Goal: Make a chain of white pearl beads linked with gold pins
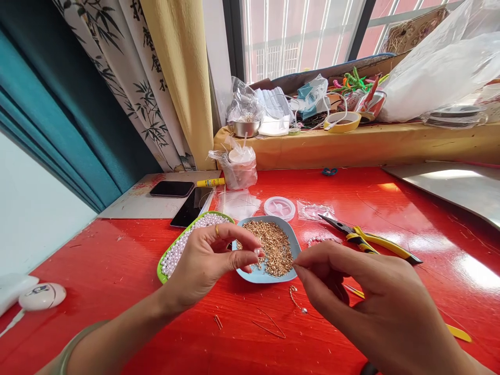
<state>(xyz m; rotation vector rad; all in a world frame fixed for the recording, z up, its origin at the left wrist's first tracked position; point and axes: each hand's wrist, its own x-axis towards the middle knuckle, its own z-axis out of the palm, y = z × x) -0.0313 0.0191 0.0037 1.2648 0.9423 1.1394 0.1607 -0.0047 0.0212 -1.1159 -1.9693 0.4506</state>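
My left hand (209, 260) hovers over the red table (117, 271), thumb and fingertips pinched on a small white pearl bead (257, 252). It is above the edge of a blue dish (242, 273) of small gold beads (275, 247). Under it lies a green tray (162, 268) of white pearl beads (183, 242). My right hand (367, 297) is closed in a pinch just right of the blue dish; a thin wire or thread seems to run from it, too fine to make out. A short beaded strand (297, 301) lies on the table below my hands.
Yellow-handled pliers (367, 240) lie to the right. A round clear spool (279, 207), small plastic bags (314, 211) and two phones (172, 188) sit behind the dishes. Loose wire pieces (269, 323) lie near the front. A cluttered ledge (351, 143) runs along the window. A white mouse (41, 296) is far left.
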